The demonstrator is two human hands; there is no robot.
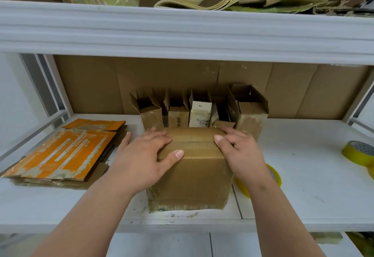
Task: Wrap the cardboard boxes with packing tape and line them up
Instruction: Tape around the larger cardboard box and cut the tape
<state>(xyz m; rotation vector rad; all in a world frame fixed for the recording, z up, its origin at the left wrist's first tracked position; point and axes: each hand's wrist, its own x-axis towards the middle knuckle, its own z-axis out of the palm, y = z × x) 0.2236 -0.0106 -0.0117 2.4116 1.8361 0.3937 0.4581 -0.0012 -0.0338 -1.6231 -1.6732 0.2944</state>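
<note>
Cardboard box is shown standing at the middle of the front edge of the white shelf, its top flaps folded shut with the seam between them not yet taped. If the pressure on the flaps is lifted before tape is applied, the flaps are judged likely to spring up, and a strip laid over a gaping seam would be left wrinkled or off-line. The left hand is laid flat on the left part of the lid, fingers nearly straight and spread, the thumb pressed against the front top edge; nothing is gripped. The right hand is rested on the right top edge, fingers loosely bent over the corner, the thumb laid on the lid near the seam; nothing is clasped by it either. One roll of yellow tape is seen near the right edge of the shelf, and a second roll just beside the box, partly hidden by the right wrist. A row of open boxes is lined along the back edge, behind the box.
</note>
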